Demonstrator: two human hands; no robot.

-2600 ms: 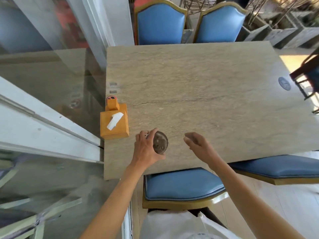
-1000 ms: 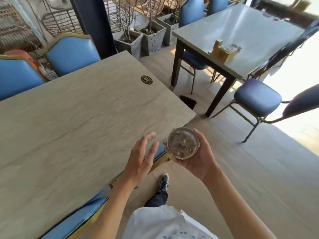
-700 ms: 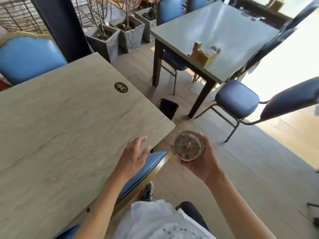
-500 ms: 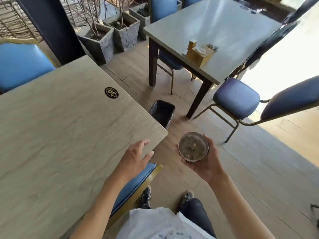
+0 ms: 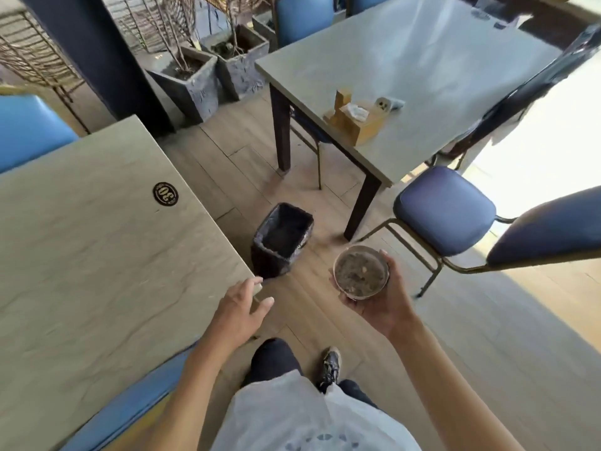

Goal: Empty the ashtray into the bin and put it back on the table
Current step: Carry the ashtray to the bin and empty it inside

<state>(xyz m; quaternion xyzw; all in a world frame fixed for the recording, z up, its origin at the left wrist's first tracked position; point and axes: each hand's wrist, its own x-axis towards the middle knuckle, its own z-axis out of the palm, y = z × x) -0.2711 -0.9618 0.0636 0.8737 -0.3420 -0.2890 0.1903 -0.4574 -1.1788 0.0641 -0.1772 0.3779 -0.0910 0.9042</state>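
Note:
My right hand (image 5: 379, 304) holds a round glass ashtray (image 5: 361, 271), upright and full of grey ash and butts, above the wooden floor. A small black bin (image 5: 282, 243) lined with a dark bag stands on the floor just left of and beyond the ashtray, close to the corner of the stone-topped table (image 5: 97, 255). My left hand (image 5: 242, 309) is empty, fingers spread, resting at that table corner.
A second table (image 5: 422, 66) with a wooden tissue box (image 5: 356, 123) stands ahead on the right. Blue chairs (image 5: 445, 209) sit beside it. Stone planters (image 5: 195, 81) and a dark pillar (image 5: 107, 56) stand further back. My legs and a shoe (image 5: 330, 364) show below.
The ashtray went from my left hand on the table into my right hand. I turned right and moved along the table; the bin has come fully into view near the ashtray.

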